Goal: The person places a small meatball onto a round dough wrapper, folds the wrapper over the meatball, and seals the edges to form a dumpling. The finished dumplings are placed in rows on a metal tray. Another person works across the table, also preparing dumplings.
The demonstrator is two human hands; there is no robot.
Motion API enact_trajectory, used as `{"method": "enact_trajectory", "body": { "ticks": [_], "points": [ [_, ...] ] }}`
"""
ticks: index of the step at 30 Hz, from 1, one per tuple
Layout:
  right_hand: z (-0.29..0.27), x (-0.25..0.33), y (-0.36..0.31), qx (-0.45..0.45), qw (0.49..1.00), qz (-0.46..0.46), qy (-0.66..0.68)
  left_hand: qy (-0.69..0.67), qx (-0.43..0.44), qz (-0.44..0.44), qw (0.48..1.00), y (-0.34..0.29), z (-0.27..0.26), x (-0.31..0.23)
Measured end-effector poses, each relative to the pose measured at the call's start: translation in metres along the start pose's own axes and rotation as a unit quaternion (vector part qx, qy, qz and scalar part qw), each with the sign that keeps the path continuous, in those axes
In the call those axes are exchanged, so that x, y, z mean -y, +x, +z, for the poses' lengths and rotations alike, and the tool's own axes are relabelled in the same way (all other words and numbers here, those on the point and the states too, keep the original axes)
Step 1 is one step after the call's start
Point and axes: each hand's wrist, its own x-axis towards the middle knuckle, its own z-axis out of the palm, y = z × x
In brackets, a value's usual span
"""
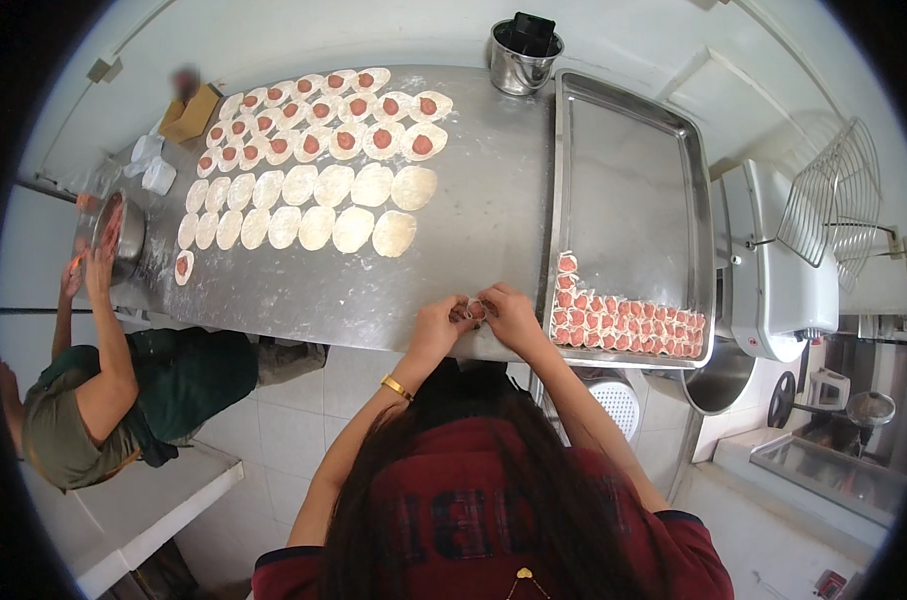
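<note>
Near the front edge of the steel table (473,200), my left hand (441,325) and my right hand (511,316) pinch a small open-topped dumpling (476,310) between them. Its pink filling shows in the middle of the wrapper. Just right of my hands is a steel tray (628,190). Several open-topped dumplings (628,328) stand packed in rows along its near end, with a short stack of rows up its left side. Round dough wrappers (353,230) lie in rows on the left of the table. The farther rows carry a dab of pink filling (345,140); the two nearer rows are bare.
At the far left a co-worker (103,380) reaches into a metal bowl (123,235) of pink filling. White tubs (158,178) and a cardboard box (188,112) sit beyond it. A steel pot (523,58) stands at the back. Right of the tray is a white mixer (773,260) with a wire guard.
</note>
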Motion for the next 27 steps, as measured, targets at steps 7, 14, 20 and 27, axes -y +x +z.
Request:
{"method": "enact_trajectory", "body": {
  "ticks": [7, 14, 20, 27],
  "points": [
    [0.001, -0.002, -0.001, -0.051, 0.997, -0.048, 0.029, 0.067, 0.010, -0.002, 0.998, 0.007, -0.002, -0.006],
    [0.004, -0.004, -0.004, -0.042, 0.999, -0.016, 0.025, 0.120, 0.023, 0.015, 0.992, 0.007, 0.001, -0.008],
    [0.000, -0.002, -0.006, -0.047, 0.999, -0.010, -0.002, -0.030, 0.012, 0.013, 0.999, 0.007, -0.001, 0.000],
    [0.000, 0.000, -0.002, -0.061, 0.994, -0.017, 0.089, 0.014, 0.006, 0.011, 1.000, 0.010, 0.003, -0.004]
  ]
}}
